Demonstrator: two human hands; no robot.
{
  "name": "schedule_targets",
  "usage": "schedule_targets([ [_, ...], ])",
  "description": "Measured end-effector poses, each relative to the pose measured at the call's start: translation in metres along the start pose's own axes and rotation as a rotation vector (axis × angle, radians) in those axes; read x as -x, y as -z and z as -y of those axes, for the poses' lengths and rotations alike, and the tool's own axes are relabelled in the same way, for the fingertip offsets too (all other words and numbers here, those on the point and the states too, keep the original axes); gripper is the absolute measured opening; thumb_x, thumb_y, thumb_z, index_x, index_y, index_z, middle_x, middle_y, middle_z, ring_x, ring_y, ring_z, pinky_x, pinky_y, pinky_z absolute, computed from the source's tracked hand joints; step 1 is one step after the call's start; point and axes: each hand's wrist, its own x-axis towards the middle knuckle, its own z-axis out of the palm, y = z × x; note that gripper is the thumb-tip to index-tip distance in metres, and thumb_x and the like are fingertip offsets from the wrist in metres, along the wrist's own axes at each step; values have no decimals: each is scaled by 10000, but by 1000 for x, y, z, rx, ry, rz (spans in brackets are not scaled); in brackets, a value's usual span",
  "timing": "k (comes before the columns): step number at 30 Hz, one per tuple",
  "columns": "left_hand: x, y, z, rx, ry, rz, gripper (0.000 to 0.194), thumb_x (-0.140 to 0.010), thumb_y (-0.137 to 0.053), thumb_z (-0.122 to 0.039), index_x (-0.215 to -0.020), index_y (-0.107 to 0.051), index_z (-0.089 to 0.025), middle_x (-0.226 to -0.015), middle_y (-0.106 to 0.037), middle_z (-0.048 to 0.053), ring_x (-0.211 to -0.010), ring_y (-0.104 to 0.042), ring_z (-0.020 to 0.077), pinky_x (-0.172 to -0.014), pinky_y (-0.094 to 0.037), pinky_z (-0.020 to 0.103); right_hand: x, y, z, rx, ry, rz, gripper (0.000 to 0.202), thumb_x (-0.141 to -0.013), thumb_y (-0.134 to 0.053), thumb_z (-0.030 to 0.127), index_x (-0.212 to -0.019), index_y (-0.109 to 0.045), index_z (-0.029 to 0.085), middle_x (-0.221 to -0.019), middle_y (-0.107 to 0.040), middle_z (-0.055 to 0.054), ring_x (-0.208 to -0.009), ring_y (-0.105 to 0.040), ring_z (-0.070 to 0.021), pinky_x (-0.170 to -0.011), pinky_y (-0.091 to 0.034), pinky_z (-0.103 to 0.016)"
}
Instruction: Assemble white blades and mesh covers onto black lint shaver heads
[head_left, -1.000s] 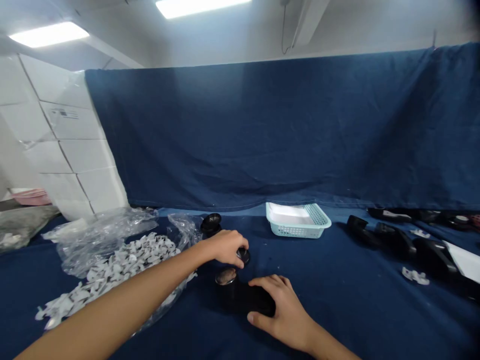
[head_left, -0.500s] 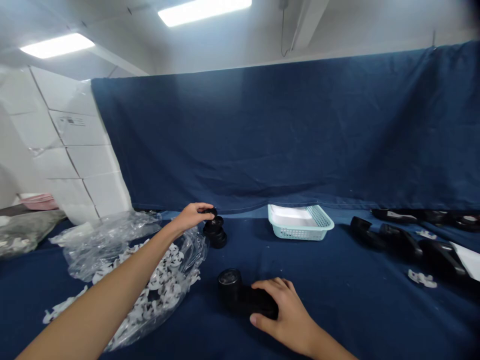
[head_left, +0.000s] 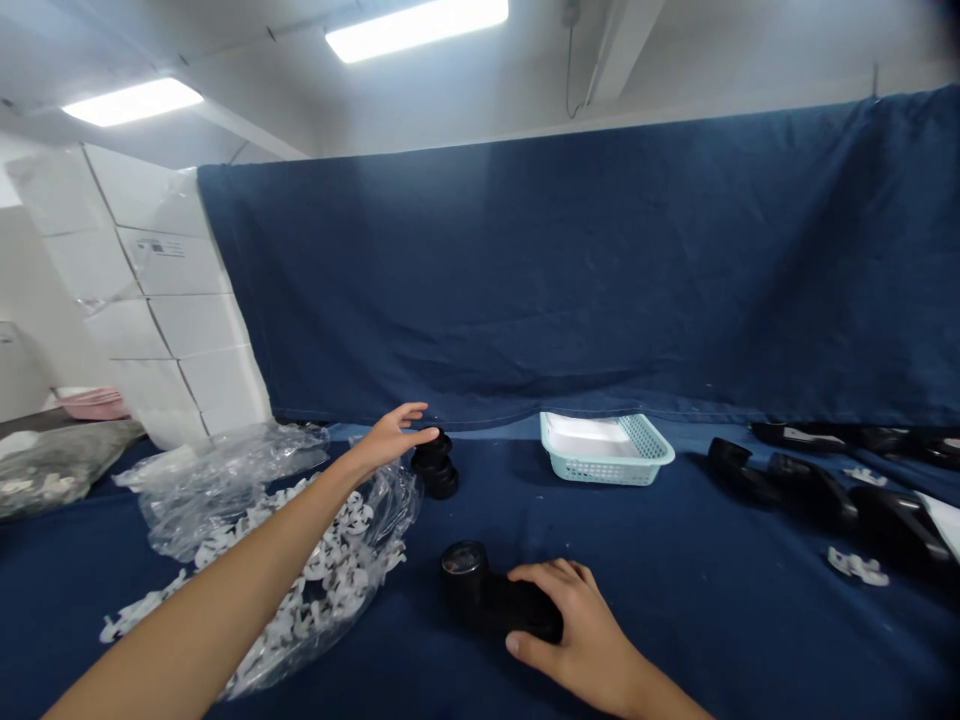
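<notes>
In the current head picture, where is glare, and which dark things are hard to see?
Head view: the long white ceiling lights glare, burnt out; head view: the black, elbow-shaped object under the right hand blends into the dark blue tablecloth, its edge hard to trace; head view: the stacked round black parts by the left hand lose detail.

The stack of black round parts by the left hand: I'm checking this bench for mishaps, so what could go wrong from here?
The stack of black round parts might topple if the left hand, its thumb at the top, bumps it.

The left forearm crosses the loose white plastic pieces in view; dropping low, it could scatter some.

The right hand holds one end of the black L-shaped piece, so it might swivel if pushed.
</notes>
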Motion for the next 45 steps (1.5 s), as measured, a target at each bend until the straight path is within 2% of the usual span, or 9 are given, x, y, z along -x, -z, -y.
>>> schedule_targets([
  [6, 36, 14, -8, -136, -80, -48, 510, -876, -539, -541, -1270, -545, -217, -1287, -602, 95, -1191, -561, 274, -1000, -450, 423, 0, 1, -3, -1, 8, 26, 458, -744, -717, 466, -1166, -618, 318, -1156, -684, -9, -1081, -577, -248, -1008, -333, -408],
  [8, 61, 17, -11, -235, -131, -37, 517, -799, -630, -533, -1235, -584, -258, -1313, -586, 77, -1243, -510, 318, -1081, -337, 508, 0, 2, -3, 1, 14, 35, 458, -744, -718, 463, -1167, -615, 320, -1157, -684, -8, -1087, -575, -251, -1008, -332, -413],
  [11, 101, 11, -16, -382, -192, -27, 509, -746, -704, -447, -1216, -609, -276, -1361, -549, 90, -1319, -399, 388, -1108, -15, 672, 2, 2, -2, 7, 26, 48, 458, -745, -720, 459, -1169, -612, 323, -1155, -686, -8, -1090, -578, -254, -1004, -339, -421],
  [16, 151, -12, -17, -516, -240, 17, 328, -798, -667, -362, -1105, -669, -247, -1199, -656, 72, -1289, -432, 391, -1086, 120, 679, 2, 1, -3, 21, 44, 61, 464, -772, -700, 458, -1201, -594, 317, -1211, -663, -35, -1140, -566, -265, -1026, -331, -447],
  [25, 185, -19, -10, -435, -208, -57, 202, -927, -513, -318, -1054, -657, -256, -1098, -679, 33, -1167, -528, 300, -1116, -34, 654, 7, -6, -6, 99, 47, 101, 500, -829, -627, 520, -1271, -550, 301, -1312, -601, -69, -1230, -512, -285, -1065, -311, -486],
  [30, 197, -33, -10, -388, -217, 18, 143, -855, -623, -324, -960, -687, -251, -970, -697, 25, -976, -619, 266, -1021, -345, 558, -2, -21, -7, 265, 58, 82, 490, -846, -601, 514, -1288, -530, 315, -1284, -629, -53, -1205, -537, -287, -1103, -247, -541],
  [34, 200, -37, -7, -352, -206, -16, 144, -828, -653, -317, -947, -694, -247, -958, -701, 32, -932, -634, 261, -893, -450, 460, -20, -35, -7, 382, 98, 66, 480, -855, -594, 484, -1299, -512, 320, -1289, -629, -44, -1206, -544, -279, -1113, -240, -560],
  [40, 190, -7, 6, -315, -139, -217, 232, -948, -466, -252, -855, -679, -249, -892, -713, -11, -878, -631, 169, -961, -394, 361, -29, -48, -9, 435, 146, 34, 483, -890, -554, 455, -1342, -451, 320, -1324, -597, -64, -1239, -522, -298, -1093, -290, -584],
  [45, 185, 33, 40, -402, 109, -402, 229, -932, -459, -288, -928, -679, -223, -1029, -706, 67, -1031, -579, 288, -976, -339, 487, -26, -47, 1, 426, 188, -44, 652, -937, -502, 429, -1484, -161, 332, -1438, -478, -94, -1333, -419, -300, -1097, -287, -602],
])
